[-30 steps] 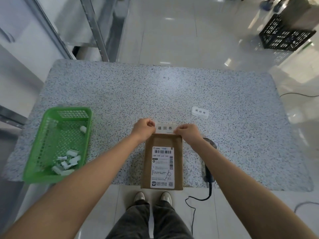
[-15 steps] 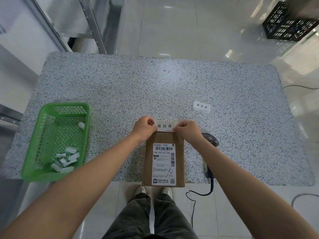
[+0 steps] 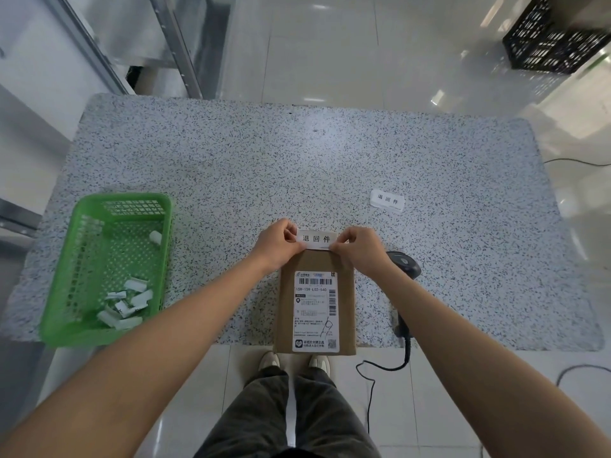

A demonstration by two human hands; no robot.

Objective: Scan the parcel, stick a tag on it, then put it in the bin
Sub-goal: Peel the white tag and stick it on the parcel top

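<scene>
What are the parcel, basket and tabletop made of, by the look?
Parcel: brown corrugated cardboard, matte, by its dull kraft colour and sharp folded edges; a white printed paper label covers most of the top.
Basket: green moulded plastic, slightly glossy, walls and floor pierced in a regular grid.
Tabletop: speckled grey-white, terrazzo or stone-look; real stone or laminate cannot be told. A soft light patch suggests a smooth, low-sheen finish.

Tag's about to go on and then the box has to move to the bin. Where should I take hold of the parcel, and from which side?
Grip the brown parcel by its two long side edges, one hand from each side. It lies flat with its near end overhanging the table edge, so fingers could slip under there. The scanner crowds its right side, so the right hand is probably best kept toward the near end.
</scene>
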